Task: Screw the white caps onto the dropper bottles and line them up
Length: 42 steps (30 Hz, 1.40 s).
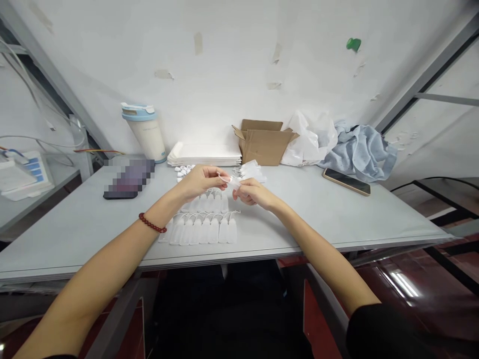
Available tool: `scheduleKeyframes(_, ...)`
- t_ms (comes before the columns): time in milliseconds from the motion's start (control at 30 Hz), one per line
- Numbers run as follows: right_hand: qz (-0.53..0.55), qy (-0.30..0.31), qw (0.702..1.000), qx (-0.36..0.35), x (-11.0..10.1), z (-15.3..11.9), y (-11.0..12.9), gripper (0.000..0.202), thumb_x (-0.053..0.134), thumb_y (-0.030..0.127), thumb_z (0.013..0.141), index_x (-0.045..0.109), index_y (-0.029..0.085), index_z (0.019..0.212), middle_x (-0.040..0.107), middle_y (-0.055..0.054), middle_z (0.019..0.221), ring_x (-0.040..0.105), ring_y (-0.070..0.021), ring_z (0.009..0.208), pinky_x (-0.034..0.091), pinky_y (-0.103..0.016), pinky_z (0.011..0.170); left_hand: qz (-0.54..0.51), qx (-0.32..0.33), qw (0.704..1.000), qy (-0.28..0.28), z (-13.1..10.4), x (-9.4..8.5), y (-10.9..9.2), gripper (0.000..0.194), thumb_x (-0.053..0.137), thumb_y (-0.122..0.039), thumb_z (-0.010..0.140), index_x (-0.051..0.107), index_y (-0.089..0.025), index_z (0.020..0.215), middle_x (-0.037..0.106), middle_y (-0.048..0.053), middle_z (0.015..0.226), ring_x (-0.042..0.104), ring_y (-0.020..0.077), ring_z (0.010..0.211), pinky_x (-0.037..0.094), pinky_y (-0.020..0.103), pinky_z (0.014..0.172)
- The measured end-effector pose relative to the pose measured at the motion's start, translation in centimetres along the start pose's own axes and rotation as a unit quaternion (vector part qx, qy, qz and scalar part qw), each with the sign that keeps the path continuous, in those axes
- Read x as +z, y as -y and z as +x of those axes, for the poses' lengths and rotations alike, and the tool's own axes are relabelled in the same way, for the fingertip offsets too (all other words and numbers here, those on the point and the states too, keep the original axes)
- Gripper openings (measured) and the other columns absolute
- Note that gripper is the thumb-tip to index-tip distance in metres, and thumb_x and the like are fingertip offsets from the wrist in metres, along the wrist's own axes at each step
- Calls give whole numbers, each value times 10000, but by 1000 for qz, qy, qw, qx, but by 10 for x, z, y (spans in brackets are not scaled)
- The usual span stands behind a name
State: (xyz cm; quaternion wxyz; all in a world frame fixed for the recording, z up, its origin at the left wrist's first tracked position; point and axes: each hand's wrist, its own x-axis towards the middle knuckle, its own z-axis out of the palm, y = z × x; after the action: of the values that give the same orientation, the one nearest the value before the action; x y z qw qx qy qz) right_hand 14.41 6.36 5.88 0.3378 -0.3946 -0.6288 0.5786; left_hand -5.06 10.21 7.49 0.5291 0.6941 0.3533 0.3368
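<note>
My left hand (pixel 202 179) pinches a thin white cord loop (pixel 223 178) between thumb and fingertips. The loop leads to a small translucent plastic sleeve (pixel 235 183), which my right hand (pixel 255 193) grips at its other end, above the table. Below my hands lie similar sleeves with cords, set side by side in a front row (pixel 204 232) and a row behind it (pixel 209 203), partly covered by my left hand. A loose pile of translucent sleeves (pixel 251 170) is just behind my right hand. Small white pieces (pixel 182 171) lie behind my left wrist.
Along the wall stand a tumbler (pixel 147 134), a stack of white sheets or envelopes (pixel 205 154), an open cardboard box (pixel 264 147), a plastic bag (pixel 310 139) and a blue cloth (pixel 361 152). A phone (pixel 346 181) lies right, a blurred dark object (pixel 130 178) left.
</note>
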Motion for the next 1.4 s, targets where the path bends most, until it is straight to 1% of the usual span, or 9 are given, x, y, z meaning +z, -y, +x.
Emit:
scheduleKeyframes(267,-21,22,999,-10,-2,0,-1,136,482,190,658,577,128,584,263,93,420,225,-47,375,149,-199,364,59,12,998,-10,-4,0,-6,192,752,-258,668,729,-154,827,699,30,737,633,158,694,510,288,674)
scheduleKeyframes(500,19,40,999,-2,-2,-1,0,137,481,194,672,550,131,572,228,101,416,192,-46,380,121,-203,379,-7,23,999,-21,0,-5,1,233,785,-290,656,716,-161,837,692,15,710,630,140,680,512,278,688)
scheduleKeyframes(700,29,84,996,-5,-2,-2,-1,149,472,209,695,525,140,574,209,103,427,192,-51,387,131,-207,389,-15,0,1000,21,-1,-4,-1,232,797,-291,643,720,-163,821,678,7,708,618,128,661,511,262,653)
scheduleKeyframes(767,32,100,994,-3,-2,-2,-1,142,467,200,680,468,162,543,198,104,430,178,-49,390,131,-206,390,-11,-5,999,34,-2,-4,-3,231,791,-301,650,723,-165,824,676,8,708,617,127,663,512,263,657)
scheduleKeyframes(900,32,118,992,-17,-3,-1,-3,252,436,177,651,264,219,472,180,93,439,158,-46,400,123,-209,392,14,9,998,58,-4,-3,-6,204,767,-322,677,725,-162,796,667,8,690,605,124,646,507,263,646)
scheduleKeyframes(1033,18,99,995,-9,-3,0,-5,235,424,181,646,273,216,470,183,89,437,154,-48,397,115,-204,388,54,17,996,68,-5,-3,-7,181,755,-309,693,731,-166,803,662,4,646,595,120,622,491,252,618)
scheduleKeyframes(1133,33,85,996,-16,-2,0,-5,258,440,181,632,248,220,463,173,90,439,149,-46,399,112,-203,394,45,20,996,72,-4,-2,-5,187,758,-304,692,731,-168,816,665,6,659,598,123,640,498,257,637)
scheduleKeyframes(1233,74,104,992,-10,-2,0,-4,291,436,200,636,210,227,456,149,90,431,128,-47,400,104,-206,398,11,22,998,64,-3,0,-4,215,776,-287,670,714,-164,835,678,14,758,611,130,705,514,271,694)
scheduleKeyframes(1400,147,126,981,28,-5,2,-5,231,409,243,655,257,221,483,141,93,413,92,-59,392,102,-204,377,2,71,997,38,-4,3,-4,229,792,-259,651,664,-150,807,665,26,845,609,151,831,505,279,759)
